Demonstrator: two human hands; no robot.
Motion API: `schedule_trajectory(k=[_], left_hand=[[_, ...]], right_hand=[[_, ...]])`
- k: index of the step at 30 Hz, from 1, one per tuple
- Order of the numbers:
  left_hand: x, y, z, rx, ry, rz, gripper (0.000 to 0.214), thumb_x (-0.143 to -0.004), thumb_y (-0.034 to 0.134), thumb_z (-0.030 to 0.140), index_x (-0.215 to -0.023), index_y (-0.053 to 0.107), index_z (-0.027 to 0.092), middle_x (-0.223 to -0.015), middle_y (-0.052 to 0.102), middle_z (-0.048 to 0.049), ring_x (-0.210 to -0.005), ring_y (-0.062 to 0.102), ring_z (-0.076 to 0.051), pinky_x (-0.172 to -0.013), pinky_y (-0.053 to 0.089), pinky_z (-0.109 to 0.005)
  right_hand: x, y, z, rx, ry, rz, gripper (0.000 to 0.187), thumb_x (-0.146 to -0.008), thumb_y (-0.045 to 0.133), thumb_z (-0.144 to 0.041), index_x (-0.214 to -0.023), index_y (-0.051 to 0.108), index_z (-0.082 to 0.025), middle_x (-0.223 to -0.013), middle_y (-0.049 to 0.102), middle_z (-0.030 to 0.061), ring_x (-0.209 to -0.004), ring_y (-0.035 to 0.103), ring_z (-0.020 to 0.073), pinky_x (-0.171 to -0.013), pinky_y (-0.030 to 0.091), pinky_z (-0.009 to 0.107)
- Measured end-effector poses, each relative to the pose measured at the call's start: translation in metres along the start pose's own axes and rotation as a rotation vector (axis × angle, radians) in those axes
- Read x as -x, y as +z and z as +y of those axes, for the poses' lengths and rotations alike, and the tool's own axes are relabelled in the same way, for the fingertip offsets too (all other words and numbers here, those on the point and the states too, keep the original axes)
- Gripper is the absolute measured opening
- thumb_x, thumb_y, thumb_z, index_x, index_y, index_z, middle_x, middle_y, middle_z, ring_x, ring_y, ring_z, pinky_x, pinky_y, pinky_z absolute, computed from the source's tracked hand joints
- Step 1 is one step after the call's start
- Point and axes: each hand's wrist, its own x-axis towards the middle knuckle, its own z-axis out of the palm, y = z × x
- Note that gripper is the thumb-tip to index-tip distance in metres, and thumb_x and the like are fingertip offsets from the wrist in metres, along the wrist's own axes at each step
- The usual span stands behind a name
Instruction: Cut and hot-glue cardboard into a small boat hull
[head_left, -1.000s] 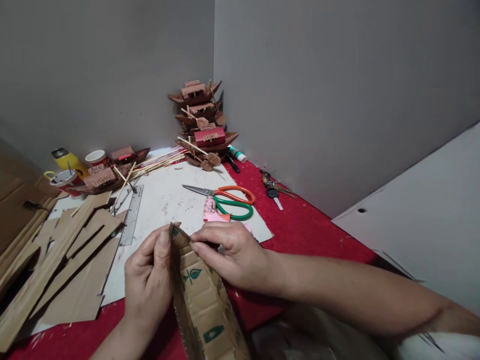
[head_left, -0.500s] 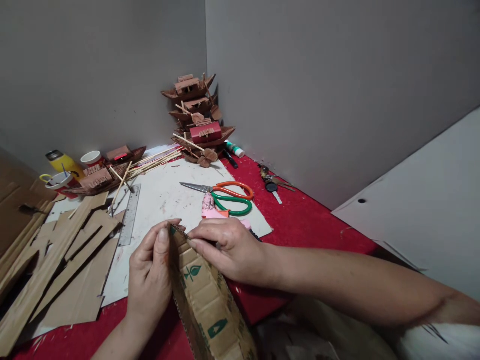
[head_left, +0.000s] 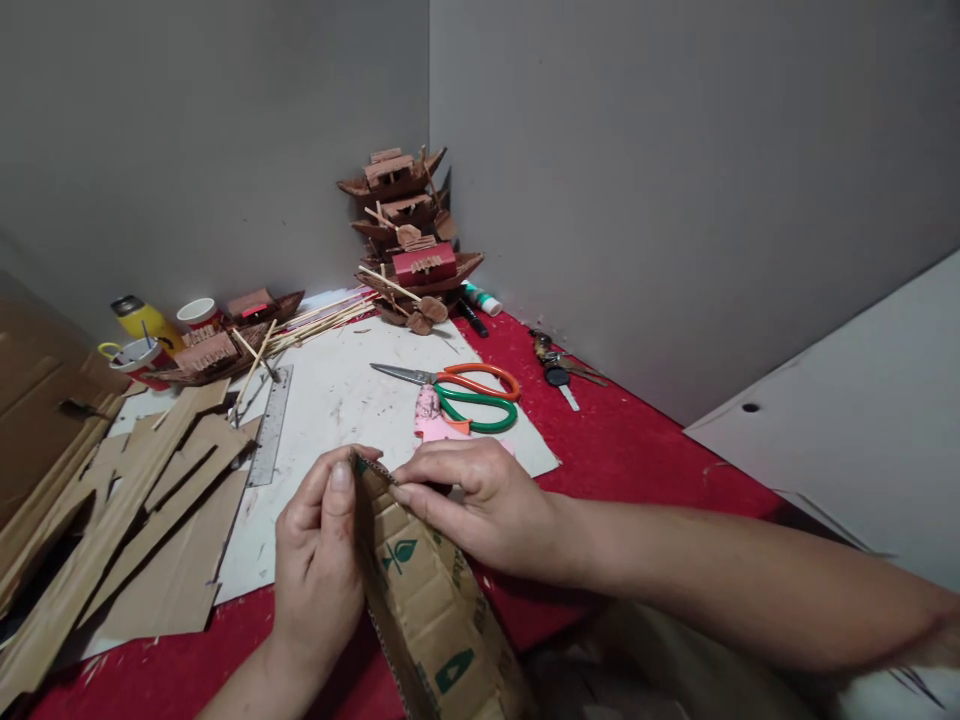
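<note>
A long folded cardboard piece with green leaf prints runs from the bottom edge up to my hands. My left hand is closed on its left wall, thumb pressed near the pointed far tip. My right hand pinches the right wall at the same tip, fingers together. Both hands hover over the near edge of a stained white sheet on the red tabletop.
Orange-and-green scissors and a pink scrap lie just beyond my hands. A metal ruler and cut cardboard pieces lie left. Stacked brown model boats fill the corner; sticks, cups, a yellow bottle, keys and a white board surround.
My hands keep the same pinch on the cardboard tip. The view shifted slightly, so everything sits a little further right in the picture.
</note>
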Motion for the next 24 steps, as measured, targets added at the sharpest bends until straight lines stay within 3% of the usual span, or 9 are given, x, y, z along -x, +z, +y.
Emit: schedule_trajectory(k=[6, 14, 18, 22, 24], left_hand=[[-0.003, 0.002, 0.003, 0.028, -0.055, -0.038, 0.030, -0.093, 0.050, 0.046, -0.092, 0.065, 0.020, -0.087, 0.068, -0.0018, -0.080, 0.062, -0.015, -0.073, 0.049, -0.023], [-0.004, 0.005, 0.004, 0.006, -0.121, 0.017, 0.032, -0.090, 0.054, 0.049, -0.091, 0.069, 0.021, -0.081, 0.068, 0.0003, -0.076, 0.062, -0.014, -0.070, 0.049, -0.021], [-0.004, 0.003, -0.003, -0.008, -0.180, 0.083, 0.038, -0.087, 0.058, 0.051, -0.107, 0.071, 0.021, -0.094, 0.073, -0.0026, -0.092, 0.066, -0.018, -0.080, 0.050, -0.025], [-0.006, 0.000, -0.007, -0.095, -0.103, 0.130, 0.040, -0.087, 0.059, 0.049, -0.118, 0.068, 0.025, -0.117, 0.070, -0.0032, -0.113, 0.060, -0.020, -0.095, 0.045, -0.027], [-0.007, 0.000, -0.008, -0.068, -0.094, 0.120, 0.038, -0.088, 0.059, 0.048, -0.117, 0.069, 0.025, -0.117, 0.070, -0.0025, -0.113, 0.061, -0.019, -0.095, 0.045, -0.026]], right_hand=[[-0.003, -0.003, 0.005, -0.032, 0.045, -0.021, 0.012, -0.085, 0.060, -0.014, -0.082, 0.072, -0.014, -0.070, 0.071, 0.0031, -0.061, 0.062, 0.0108, -0.059, 0.047, 0.020], [-0.005, -0.006, 0.006, -0.133, 0.089, -0.048, 0.017, -0.087, 0.058, -0.014, -0.083, 0.074, -0.009, -0.070, 0.071, 0.0048, -0.061, 0.063, 0.0096, -0.058, 0.046, 0.018], [-0.005, -0.006, 0.007, -0.095, 0.031, -0.031, 0.019, -0.087, 0.056, -0.013, -0.082, 0.074, -0.008, -0.069, 0.071, 0.0053, -0.061, 0.063, 0.0098, -0.060, 0.045, 0.018], [-0.006, -0.004, 0.009, -0.081, 0.018, -0.010, 0.019, -0.085, 0.056, -0.010, -0.079, 0.073, -0.007, -0.070, 0.072, 0.0082, -0.063, 0.064, 0.0113, -0.061, 0.045, 0.019], [-0.005, -0.003, 0.009, -0.071, 0.015, -0.012, 0.019, -0.085, 0.056, -0.010, -0.077, 0.073, -0.007, -0.070, 0.072, 0.0085, -0.062, 0.064, 0.0116, -0.062, 0.044, 0.019]])
